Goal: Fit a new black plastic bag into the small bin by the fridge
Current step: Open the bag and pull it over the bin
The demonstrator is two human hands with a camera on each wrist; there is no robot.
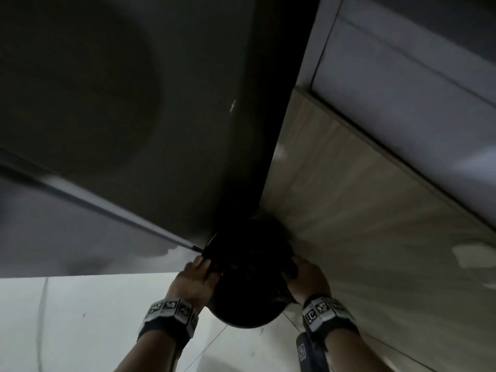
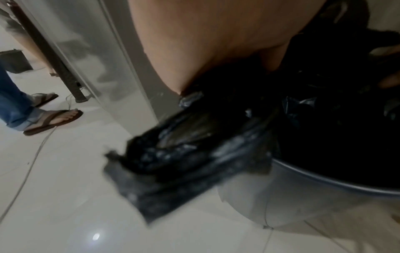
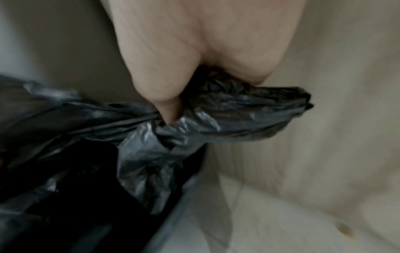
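Note:
A small round metal bin (image 2: 292, 202) stands on the floor in the corner between the fridge (image 1: 134, 130) and a wooden panel (image 1: 362, 210). A black plastic bag (image 1: 249, 264) fills its mouth. My left hand (image 1: 194, 275) grips the bag's left edge (image 2: 184, 154), which hangs over the rim. My right hand (image 1: 306, 277) pinches a bunched fold of the bag (image 3: 227, 109) at the bin's right side. The bin's inside is dark and hidden.
White tiled floor (image 1: 80, 318) lies in front of the bin. Another person's sandalled feet (image 2: 54, 118) stand to the left by the fridge, near a thin cable (image 2: 28, 171) on the floor. A dark box (image 2: 15, 61) sits further back.

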